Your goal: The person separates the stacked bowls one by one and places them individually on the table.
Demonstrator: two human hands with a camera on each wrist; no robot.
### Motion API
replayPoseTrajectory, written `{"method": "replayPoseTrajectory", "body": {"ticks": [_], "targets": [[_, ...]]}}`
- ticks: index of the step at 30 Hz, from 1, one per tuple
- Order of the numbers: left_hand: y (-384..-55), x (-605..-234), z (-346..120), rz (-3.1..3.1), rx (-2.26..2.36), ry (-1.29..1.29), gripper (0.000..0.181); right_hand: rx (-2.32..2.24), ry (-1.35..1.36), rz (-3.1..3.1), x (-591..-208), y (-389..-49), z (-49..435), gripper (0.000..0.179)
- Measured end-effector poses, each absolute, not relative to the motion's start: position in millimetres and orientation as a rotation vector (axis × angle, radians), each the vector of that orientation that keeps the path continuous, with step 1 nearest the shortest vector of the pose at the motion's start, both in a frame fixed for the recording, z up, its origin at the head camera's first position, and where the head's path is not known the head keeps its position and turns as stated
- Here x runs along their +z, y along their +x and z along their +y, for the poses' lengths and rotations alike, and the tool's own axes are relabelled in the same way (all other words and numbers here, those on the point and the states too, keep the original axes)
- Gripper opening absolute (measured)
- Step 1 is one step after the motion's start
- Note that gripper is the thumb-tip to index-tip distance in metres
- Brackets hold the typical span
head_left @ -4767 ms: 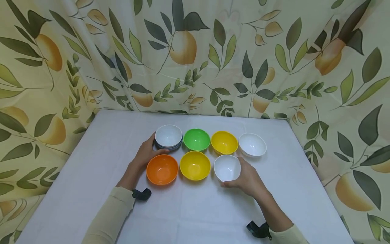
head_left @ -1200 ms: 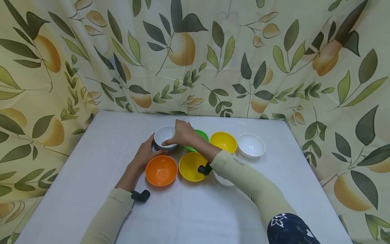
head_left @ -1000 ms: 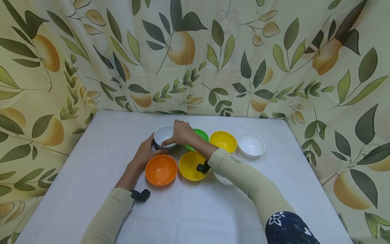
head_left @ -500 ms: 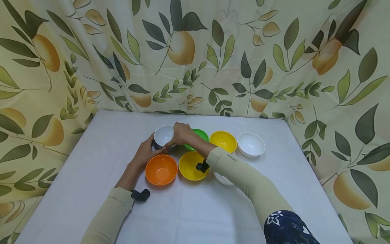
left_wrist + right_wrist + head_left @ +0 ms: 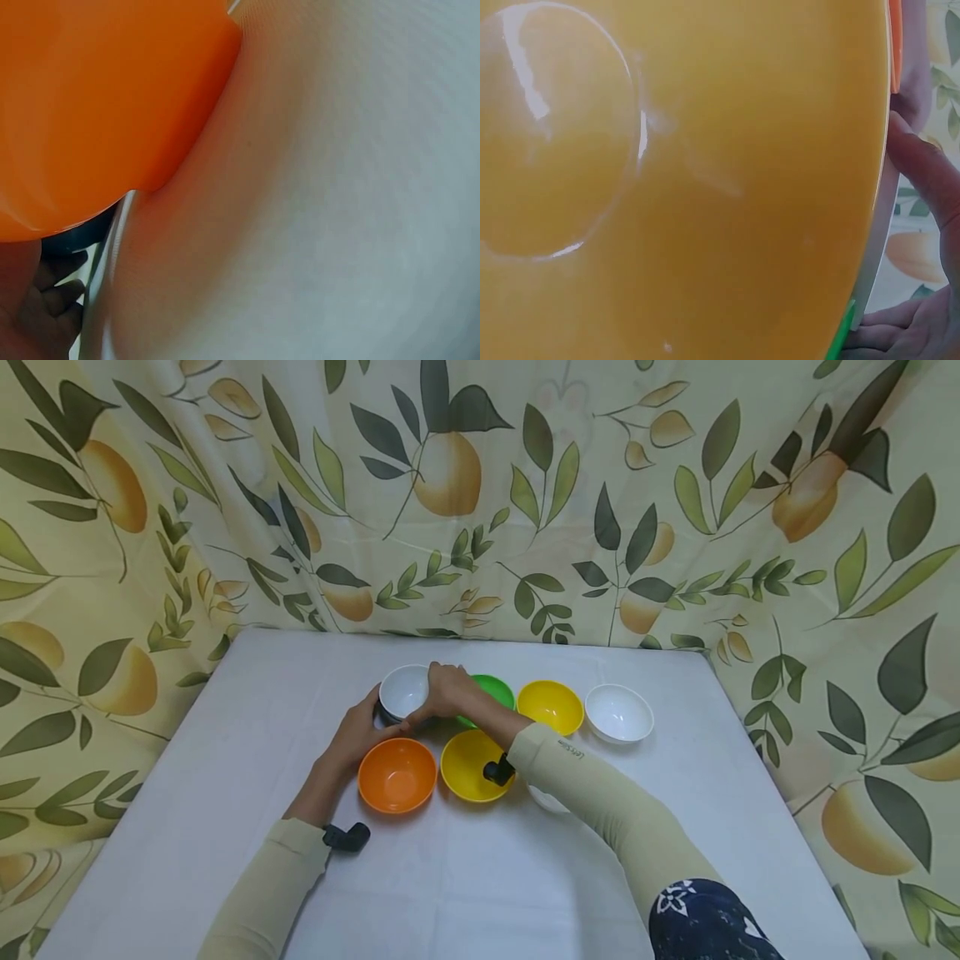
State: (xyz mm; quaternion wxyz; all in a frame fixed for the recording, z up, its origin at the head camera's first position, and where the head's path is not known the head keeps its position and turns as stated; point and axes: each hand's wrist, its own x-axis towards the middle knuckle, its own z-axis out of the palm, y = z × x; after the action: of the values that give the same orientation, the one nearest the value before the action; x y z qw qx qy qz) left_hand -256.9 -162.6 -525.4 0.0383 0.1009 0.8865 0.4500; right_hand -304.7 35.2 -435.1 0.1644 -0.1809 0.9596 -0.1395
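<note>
At the back left, a white bowl (image 5: 402, 692) sits stacked on darker bowlware (image 5: 386, 718), mostly covered. My left hand (image 5: 354, 739) wraps the stack's left side, thumb along its front. From the right, my right hand (image 5: 452, 691) grips the white bowl, thumb at the front; its fingertips are hidden in the head view. In the right wrist view the right thumb (image 5: 922, 161) and the fingers lie at the white bowl's wall (image 5: 875, 251), behind a yellow bowl. An orange bowl (image 5: 97, 97) fills much of the left wrist view, with left-hand fingers (image 5: 56, 300) below it.
The orange bowl (image 5: 397, 777) and a yellow bowl (image 5: 467, 768) stand in front. Behind the right arm are a green bowl (image 5: 497, 690), another yellow bowl (image 5: 551, 706) and a white bowl (image 5: 618, 714). My sleeve partly covers one more white bowl (image 5: 547, 801).
My right hand has moved from the front-right white bowl leftward to the stack. Its thumb has since shifted from inside the top white bowl to its front. The left hand has stayed put.
</note>
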Motion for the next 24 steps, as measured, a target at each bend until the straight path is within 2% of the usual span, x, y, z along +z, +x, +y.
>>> {"method": "replayPoseTrajectory", "body": {"ticks": [24], "targets": [[-256.6,-525.5,-163.7,2.736,1.371,0.322,0.102,-0.553,-0.487,2.725,-427.7,-300.3,37.9,0.098]]}}
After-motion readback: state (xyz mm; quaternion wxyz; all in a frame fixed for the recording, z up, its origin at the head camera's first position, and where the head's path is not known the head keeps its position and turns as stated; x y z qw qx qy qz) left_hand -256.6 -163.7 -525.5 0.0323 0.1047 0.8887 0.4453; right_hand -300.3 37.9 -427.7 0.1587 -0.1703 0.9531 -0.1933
